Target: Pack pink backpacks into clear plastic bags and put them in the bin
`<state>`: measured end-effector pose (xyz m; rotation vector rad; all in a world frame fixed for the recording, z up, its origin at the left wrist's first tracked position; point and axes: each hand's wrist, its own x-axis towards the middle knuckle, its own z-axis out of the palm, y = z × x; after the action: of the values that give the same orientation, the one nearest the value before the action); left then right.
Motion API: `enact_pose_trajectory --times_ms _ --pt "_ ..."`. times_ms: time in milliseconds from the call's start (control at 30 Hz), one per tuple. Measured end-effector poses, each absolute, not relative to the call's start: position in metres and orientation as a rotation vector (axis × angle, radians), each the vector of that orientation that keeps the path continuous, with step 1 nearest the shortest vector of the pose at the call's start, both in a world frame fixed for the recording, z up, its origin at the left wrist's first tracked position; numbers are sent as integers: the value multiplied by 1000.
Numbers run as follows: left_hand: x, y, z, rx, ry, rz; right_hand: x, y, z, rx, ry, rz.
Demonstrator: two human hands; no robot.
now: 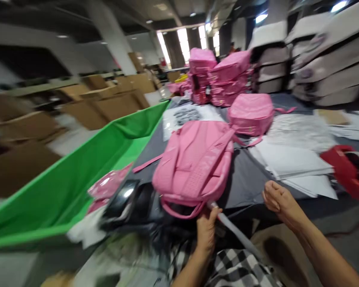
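Note:
A pink backpack (197, 163) lies on the dark table with its shoulder straps facing up and its top handle towards me. My left hand (207, 229) is closed at the near edge of this backpack, beside the handle loop. A pale grey strip (239, 233) runs from close to the left fingertips down to the lower right; whether the fingers hold it too is unclear. My right hand (279, 201) is raised near the table's front edge, apart from the backpack. Its fingers are curled together, and anything inside them is hidden.
Behind lie a smaller-looking pink bag (251, 113) and stacked pink backpacks (230, 79). White sheets (296, 159) and a red tape dispenser (348, 171) are right. Green cloth (107, 147) borders the left, near a black item (122, 199). Pale bags (332, 67) stand back right.

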<state>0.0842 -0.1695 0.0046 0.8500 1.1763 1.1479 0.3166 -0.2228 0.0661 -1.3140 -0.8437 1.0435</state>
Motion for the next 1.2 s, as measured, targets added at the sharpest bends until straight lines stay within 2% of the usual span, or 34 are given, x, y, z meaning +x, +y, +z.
enact_pose_trajectory --times_ms 67,133,333,433,567,733,800,1000,1200 --pt "87 -168 11 862 1100 1190 273 -207 78 -1292 -1225 1138" --pt "89 -165 16 856 1015 1236 245 -192 83 -1299 -1592 1046" --pt "88 -166 17 855 825 1295 225 -157 62 -1470 -2065 335" --pt "85 -168 14 874 763 1268 227 -155 55 -1553 -2111 181" --pt "84 -168 9 816 742 1243 231 -157 58 -1577 -2071 329" --pt "90 -165 2 602 786 1304 241 -153 55 -1426 -1995 821" --pt "91 -164 3 574 790 1288 240 -151 47 -1398 -1953 897" --pt "87 -162 7 592 839 1281 228 -150 28 -1433 -1884 864" --pt "86 -161 3 607 852 1288 225 -159 32 -1574 -1810 665"
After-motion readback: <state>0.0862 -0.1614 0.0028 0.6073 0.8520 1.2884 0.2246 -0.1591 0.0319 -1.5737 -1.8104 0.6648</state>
